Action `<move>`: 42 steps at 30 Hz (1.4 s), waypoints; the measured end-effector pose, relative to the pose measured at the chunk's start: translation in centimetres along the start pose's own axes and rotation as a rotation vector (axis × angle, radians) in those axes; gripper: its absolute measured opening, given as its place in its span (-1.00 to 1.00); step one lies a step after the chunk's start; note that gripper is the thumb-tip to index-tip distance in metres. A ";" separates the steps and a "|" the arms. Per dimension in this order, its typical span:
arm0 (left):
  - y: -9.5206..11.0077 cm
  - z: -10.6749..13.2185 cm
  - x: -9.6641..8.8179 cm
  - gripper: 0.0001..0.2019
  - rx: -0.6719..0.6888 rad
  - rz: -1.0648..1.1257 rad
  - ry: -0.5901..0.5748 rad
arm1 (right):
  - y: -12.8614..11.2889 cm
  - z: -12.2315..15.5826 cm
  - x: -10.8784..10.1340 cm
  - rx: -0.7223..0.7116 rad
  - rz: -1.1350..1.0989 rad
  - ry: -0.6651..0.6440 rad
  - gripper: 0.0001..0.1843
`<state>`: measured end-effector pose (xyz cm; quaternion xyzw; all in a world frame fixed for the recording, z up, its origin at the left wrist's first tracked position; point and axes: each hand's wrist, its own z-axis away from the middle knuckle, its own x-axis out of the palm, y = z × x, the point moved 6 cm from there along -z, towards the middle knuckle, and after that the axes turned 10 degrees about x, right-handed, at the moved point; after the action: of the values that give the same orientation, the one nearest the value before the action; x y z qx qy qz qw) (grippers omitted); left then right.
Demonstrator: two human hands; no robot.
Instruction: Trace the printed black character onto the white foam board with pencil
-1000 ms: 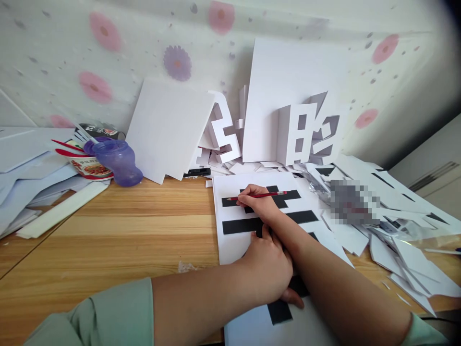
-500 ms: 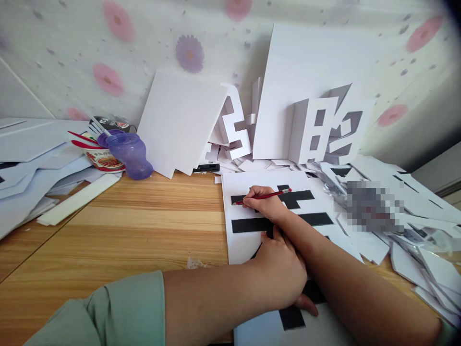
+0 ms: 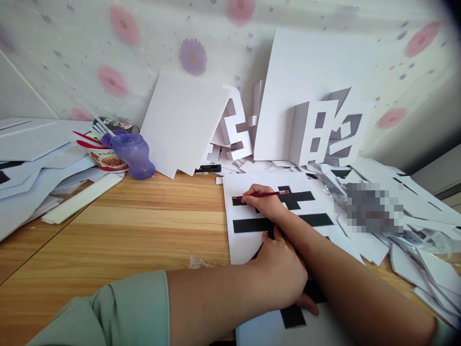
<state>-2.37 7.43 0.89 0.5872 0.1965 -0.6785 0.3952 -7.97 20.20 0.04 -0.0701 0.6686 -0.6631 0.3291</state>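
Right hand (image 3: 262,199) grasps a red pencil (image 3: 268,194), fingers closed round it toward the point; left hand (image 3: 279,271) lies on the white sheet (image 3: 247,250), lower down, grip on anything unclear. Pencil sits over the upper part of the sheet, long axis running nearly side to side, point toward the sheet's left edge, eraser end toward its right. Point is at the left end of the upper black bar (image 3: 304,196); contact hard to confirm. Right hand nearer that bar; left hand below the lower black bar (image 3: 248,226), toward the sheet's near end. Arms cross above the sheet, right forearm (image 3: 324,259) reaching up and leftward over it.

Hidden: middle of the sheet's black shapes, under hands and forearm; some left-hand fingers too. Near end of sheet cut off by the frame.

Farther out: purple cup (image 3: 135,156) left of and beyond the sheet; upright white board (image 3: 281,91) behind it; paper offcuts (image 3: 414,271) to its right. Pixelated patch (image 3: 374,206), also right of the sheet, unreadable.
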 end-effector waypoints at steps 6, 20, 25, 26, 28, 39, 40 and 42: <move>0.1 0.2 -0.4 0.00 0.012 0.009 -0.006 | 0.0 -0.1 0.1 -0.020 -0.007 -0.005 -0.85; 0.1 0.1 -0.2 0.06 0.002 -0.020 -0.043 | 0.2 0.1 -0.1 -0.022 -0.109 -0.028 -0.86; 0.2 0.3 -0.4 0.06 0.001 -0.017 -0.079 | 0.2 -0.1 0.0 -0.029 -0.005 0.005 -0.88; 0.1 0.3 -0.5 0.07 -0.002 -0.017 -0.073 | 0.3 -0.2 -0.1 -0.020 -0.002 0.008 -0.89; 0.1 0.4 -0.5 0.09 -0.006 -0.022 -0.050 | 0.5 -0.4 -0.2 0.004 -0.016 0.014 -0.90; -0.2 0.1 0.1 0.14 -0.018 -0.003 -0.010 | 0.5 0.0 -1.2 0.051 -0.141 0.062 -0.93; -0.2 0.1 0.2 0.14 -0.022 -0.001 -0.006 | 0.5 0.0 -1.3 0.056 -0.148 0.066 -0.93; -0.2 0.0 0.3 0.14 -0.023 0.000 0.000 | 0.4 0.2 -1.5 0.064 -0.166 0.076 -0.93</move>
<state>-2.55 7.46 0.60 0.5827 0.2043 -0.6762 0.4019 -6.55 20.93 0.19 -0.0895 0.6508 -0.7114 0.2497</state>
